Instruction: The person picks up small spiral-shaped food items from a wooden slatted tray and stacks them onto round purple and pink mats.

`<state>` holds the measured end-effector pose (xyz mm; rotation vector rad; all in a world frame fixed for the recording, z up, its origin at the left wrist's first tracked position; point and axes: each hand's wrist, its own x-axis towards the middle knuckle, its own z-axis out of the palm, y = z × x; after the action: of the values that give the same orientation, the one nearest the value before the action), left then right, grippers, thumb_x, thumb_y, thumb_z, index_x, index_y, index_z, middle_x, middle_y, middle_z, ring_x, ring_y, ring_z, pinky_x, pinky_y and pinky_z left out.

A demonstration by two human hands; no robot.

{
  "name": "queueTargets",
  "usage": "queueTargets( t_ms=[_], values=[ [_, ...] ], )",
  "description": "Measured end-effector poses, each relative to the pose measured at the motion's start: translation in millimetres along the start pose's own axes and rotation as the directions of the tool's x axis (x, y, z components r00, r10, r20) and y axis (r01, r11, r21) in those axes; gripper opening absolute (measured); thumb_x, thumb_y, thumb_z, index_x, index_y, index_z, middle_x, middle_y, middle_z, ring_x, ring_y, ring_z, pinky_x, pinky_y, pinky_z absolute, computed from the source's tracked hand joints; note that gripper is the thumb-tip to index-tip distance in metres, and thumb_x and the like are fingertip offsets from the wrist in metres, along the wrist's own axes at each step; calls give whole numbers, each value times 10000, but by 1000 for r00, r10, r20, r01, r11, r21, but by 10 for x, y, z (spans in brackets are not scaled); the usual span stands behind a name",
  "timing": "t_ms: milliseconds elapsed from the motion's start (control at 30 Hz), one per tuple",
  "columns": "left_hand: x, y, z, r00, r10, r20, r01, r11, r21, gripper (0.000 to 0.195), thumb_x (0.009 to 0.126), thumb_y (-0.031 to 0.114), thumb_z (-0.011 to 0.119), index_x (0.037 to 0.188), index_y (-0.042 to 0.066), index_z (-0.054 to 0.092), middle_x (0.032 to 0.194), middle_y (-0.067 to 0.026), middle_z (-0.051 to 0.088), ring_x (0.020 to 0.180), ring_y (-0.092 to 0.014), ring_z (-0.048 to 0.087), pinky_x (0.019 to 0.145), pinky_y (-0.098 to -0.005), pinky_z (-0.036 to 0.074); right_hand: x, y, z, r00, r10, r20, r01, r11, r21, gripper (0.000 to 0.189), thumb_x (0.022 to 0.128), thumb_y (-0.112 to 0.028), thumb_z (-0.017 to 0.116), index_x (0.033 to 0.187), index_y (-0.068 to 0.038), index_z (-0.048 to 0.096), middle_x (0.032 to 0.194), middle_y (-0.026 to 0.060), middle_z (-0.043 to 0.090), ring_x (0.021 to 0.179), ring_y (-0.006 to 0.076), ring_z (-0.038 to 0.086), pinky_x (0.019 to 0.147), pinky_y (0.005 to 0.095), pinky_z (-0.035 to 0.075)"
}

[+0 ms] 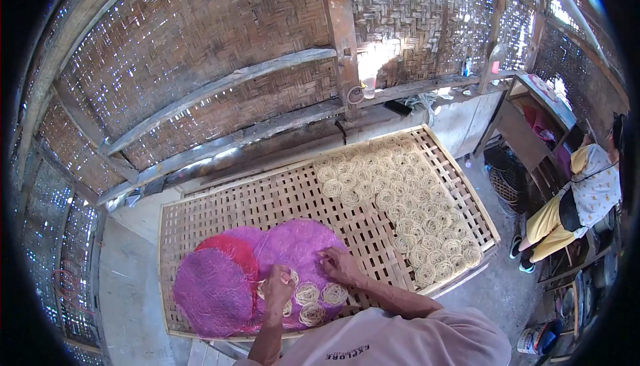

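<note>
Before me a large woven bamboo tray (230, 211) carries many pale noodle-like nests (400, 201), laid close together over its right part. Round sheets of purple mesh (300, 238) and one of red mesh (231, 250) overlap at the tray's near left. Several nests (311, 314) lie on the purple mesh near my body. My left hand (280, 286) is among them, fingers bent, with a bit of pale material at the fingertips; its hold is unclear. My right hand (340, 265) touches the purple mesh with bent fingers; whether it pinches the mesh cannot be told.
A low wall and woven bamboo wall (240, 76) run behind the tray. A person (575, 196) in yellow trousers stands at the right, beside a wooden cabinet (535, 126). A dark basket (505, 183) and a bucket (537, 338) are on the floor.
</note>
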<state>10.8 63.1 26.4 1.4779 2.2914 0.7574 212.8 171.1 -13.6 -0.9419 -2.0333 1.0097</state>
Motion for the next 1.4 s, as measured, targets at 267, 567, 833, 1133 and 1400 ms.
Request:
queueTargets(
  t_ms=[267, 567, 833, 1133, 1400],
  values=[
    [39, 543, 249, 1000, 20, 23, -9, 924, -381, 294, 769, 74, 702, 1025, 48, 559, 784, -74, 649, 696, -199, 641, 656, -340, 527, 20, -278, -101, 930, 312, 194, -330, 941, 71, 311, 940, -317, 587, 1071, -44, 656, 820, 126, 671, 740, 266, 669, 668, 360, 530],
    [-50, 1006, 350, 862, 498, -91, -502, 816, -287, 415, 769, 55, 733, 1162, 36, 599, 1086, -117, 657, 1000, -250, 646, 870, -351, 520, 199, 7, -380, 753, 567, 333, -584, 344, 735, 221, 967, -198, 531, 1032, 6, 583, 896, 111, 655, 696, 194, 653, 587, 320, 565],
    [465, 635, 644, 964, -146, 222, 266, 525, -808, 351, 875, 184, 687, 1148, -21, 607, 1069, -133, 654, 979, -229, 638, 870, -358, 532, 469, -172, -552, 842, 459, 283, -468, 361, 806, 247, 896, -47, 545, 1138, -7, 572, 982, 80, 664, 852, 160, 642, 806, 325, 527],
    [616, 721, 796, 959, -108, 261, 282, 418, -864, 244, 909, 152, 638, 1071, -30, 621, 933, -103, 664, 786, -177, 665, 675, -288, 584, 349, 50, -528, 906, 405, 121, -383, 663, 643, 293, 904, -46, 599, 1194, -21, 566, 960, 38, 655, 810, 113, 598, 709, 276, 487],
    [562, 683, 747, 920, -113, 374, 389, 366, -846, 377, 917, 178, 625, 1229, -23, 562, 989, -133, 674, 802, -208, 680, 668, -288, 580, 679, 30, -680, 879, 430, 205, -473, 734, 488, 289, 890, -17, 587, 1177, 6, 602, 968, 75, 659, 781, 142, 622, 679, 278, 513]
  ],
)
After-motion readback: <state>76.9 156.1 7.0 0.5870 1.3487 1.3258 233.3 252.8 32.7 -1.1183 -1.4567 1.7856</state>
